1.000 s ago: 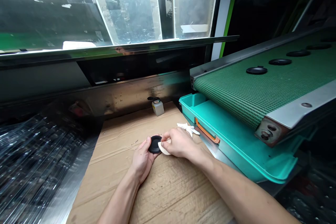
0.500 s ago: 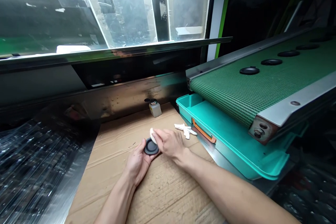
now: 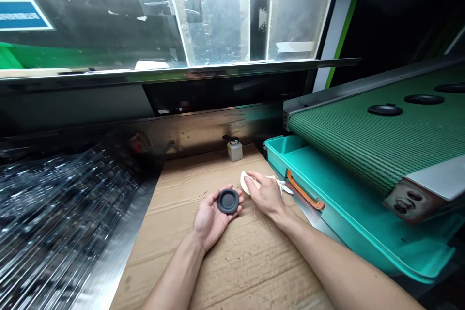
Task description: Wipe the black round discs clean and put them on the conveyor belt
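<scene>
In the palm of my left hand [image 3: 210, 220] lies a round black part [image 3: 228, 201] like a shallow lid, its recessed face turned up and the fingers curled under its edge. My right hand [image 3: 264, 193], just to the right, pinches a white round pad [image 3: 244, 182], which is clear of the black part. Partly hidden behind that hand, crumpled white pieces [image 3: 285, 185] of cloth or paper lie on the cardboard sheet [image 3: 225, 266]. Farther back stands a small whitish bottle [image 3: 235, 150] with its black flip cap raised.
On the right, a green conveyor belt [image 3: 348, 140] carries several black round parts [image 3: 385, 110]. Beneath its end is a teal plastic bin [image 3: 348, 213] with an orange handle [image 3: 304, 193]. Clear plastic packs [image 3: 65, 213] are piled at left. A metal ledge [image 3: 196, 75] runs across the back.
My right hand has drawn the white pad off the black part and to the right. My left hand has opened flatter beneath the part. The view has swung left.
</scene>
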Tool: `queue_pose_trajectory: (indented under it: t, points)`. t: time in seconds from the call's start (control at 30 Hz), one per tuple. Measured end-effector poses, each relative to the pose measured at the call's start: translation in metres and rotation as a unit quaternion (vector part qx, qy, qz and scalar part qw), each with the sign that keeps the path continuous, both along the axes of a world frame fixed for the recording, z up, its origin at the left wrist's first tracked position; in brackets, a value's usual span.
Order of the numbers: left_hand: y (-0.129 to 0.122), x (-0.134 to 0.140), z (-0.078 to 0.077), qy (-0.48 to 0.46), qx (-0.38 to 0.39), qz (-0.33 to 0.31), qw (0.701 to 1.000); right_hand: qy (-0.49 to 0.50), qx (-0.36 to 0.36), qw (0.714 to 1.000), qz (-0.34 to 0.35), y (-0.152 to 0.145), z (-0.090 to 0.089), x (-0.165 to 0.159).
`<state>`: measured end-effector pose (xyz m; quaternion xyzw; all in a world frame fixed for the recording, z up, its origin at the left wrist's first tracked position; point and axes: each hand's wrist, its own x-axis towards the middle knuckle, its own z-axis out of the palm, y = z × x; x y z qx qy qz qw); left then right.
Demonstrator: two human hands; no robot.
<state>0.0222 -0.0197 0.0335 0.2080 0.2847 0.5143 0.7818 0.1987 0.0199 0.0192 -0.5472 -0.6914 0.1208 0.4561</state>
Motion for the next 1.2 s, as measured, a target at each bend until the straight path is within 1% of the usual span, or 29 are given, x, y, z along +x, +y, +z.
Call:
queue_pose_trajectory:
  t: [0.07,0.13,0.2,0.23,0.27,0.3,0.37,0.4,0.43,0.47,0.53,0.57,0.6,0.67,0.7,0.73,0.77,0.8,0.83,0.87,0.9,0.97,1.0,1.07,1.13,1.2]
  points:
    - [0.000,0.002,-0.002,0.009,0.015,0.023,1.000,0.051,-0.015,0.998,0.038,-0.006,0.005,-0.003]
    - [0.001,0.005,-0.005,0.023,0.033,0.039,0.998,0.083,-0.063,0.987,0.118,-0.013,0.012,-0.005]
    - [0.000,0.007,-0.007,0.043,0.050,0.050,0.997,0.065,-0.135,0.964,0.218,-0.020,0.018,-0.005]
    - [0.000,0.008,-0.007,0.053,0.055,0.053,0.996,0.038,-0.166,0.955,0.245,-0.022,0.021,-0.004]
    - [0.000,0.008,-0.008,0.062,0.059,0.056,0.995,0.005,-0.184,0.953,0.242,-0.023,0.024,-0.002]
    - [-0.001,0.009,-0.008,0.066,0.061,0.057,0.994,-0.028,-0.185,0.961,0.204,-0.024,0.027,0.000]
    - [-0.001,0.010,-0.008,0.067,0.062,0.057,0.994,-0.068,-0.141,0.985,0.070,-0.024,0.031,0.004]
    - [-0.002,0.010,-0.007,0.066,0.061,0.057,0.994,-0.075,-0.114,0.990,0.027,-0.024,0.033,0.005]
    - [-0.002,0.010,-0.007,0.067,0.059,0.057,0.994,-0.076,-0.095,0.992,0.021,-0.024,0.035,0.005]
    - [-0.002,0.010,-0.007,0.069,0.057,0.059,0.994,-0.077,-0.090,0.992,0.050,-0.025,0.036,0.005]
    - [-0.001,0.010,-0.005,0.073,0.054,0.069,0.993,-0.090,-0.109,0.981,0.132,-0.028,0.038,0.003]
    - [-0.001,0.011,-0.005,0.074,0.055,0.073,0.993,-0.104,-0.116,0.978,0.138,-0.029,0.039,0.002]
    - [-0.001,0.011,-0.005,0.074,0.057,0.073,0.993,-0.116,-0.113,0.981,0.109,-0.030,0.039,0.000]
    - [-0.001,0.012,-0.004,0.072,0.062,0.066,0.993,-0.111,-0.075,0.991,0.027,-0.032,0.038,-0.002]
    - [-0.001,0.012,-0.005,0.069,0.065,0.059,0.994,-0.095,-0.051,0.994,0.011,-0.032,0.036,-0.004]
    - [-0.001,0.012,-0.005,0.066,0.067,0.052,0.994,-0.080,-0.032,0.996,0.023,-0.032,0.033,-0.006]
    - [-0.001,0.012,-0.005,0.062,0.067,0.047,0.995,-0.074,-0.022,0.996,0.051,-0.031,0.030,-0.009]
    - [0.000,0.011,-0.006,0.058,0.066,0.043,0.995,-0.081,-0.023,0.993,0.078,-0.030,0.027,-0.011]
    - [0.000,0.010,-0.006,0.054,0.061,0.040,0.996,-0.097,-0.028,0.991,0.087,-0.028,0.024,-0.013]
    - [0.000,0.009,-0.006,0.050,0.053,0.035,0.997,-0.113,-0.032,0.990,0.071,-0.025,0.021,-0.013]
    - [0.000,0.007,-0.005,0.048,0.045,0.031,0.997,-0.124,-0.034,0.991,0.039,-0.022,0.018,-0.013]
    - [-0.001,0.003,-0.002,0.045,0.031,0.019,0.998,-0.116,-0.032,0.992,-0.023,-0.015,0.015,-0.008]
    - [-0.001,0.002,-0.001,0.044,0.026,0.013,0.999,-0.105,-0.030,0.993,-0.036,-0.012,0.013,-0.005]
    - [-0.002,0.001,0.002,0.047,0.025,0.010,0.999,-0.089,-0.032,0.995,-0.029,-0.008,0.009,0.002]
    - [-0.004,0.003,0.003,0.085,0.051,0.040,0.994,-0.084,-0.037,0.996,-0.011,-0.005,0.005,0.006]
    - [-0.006,0.008,0.003,0.172,0.110,0.099,0.974,-0.083,-0.043,0.996,0.000,-0.004,0.001,0.007]
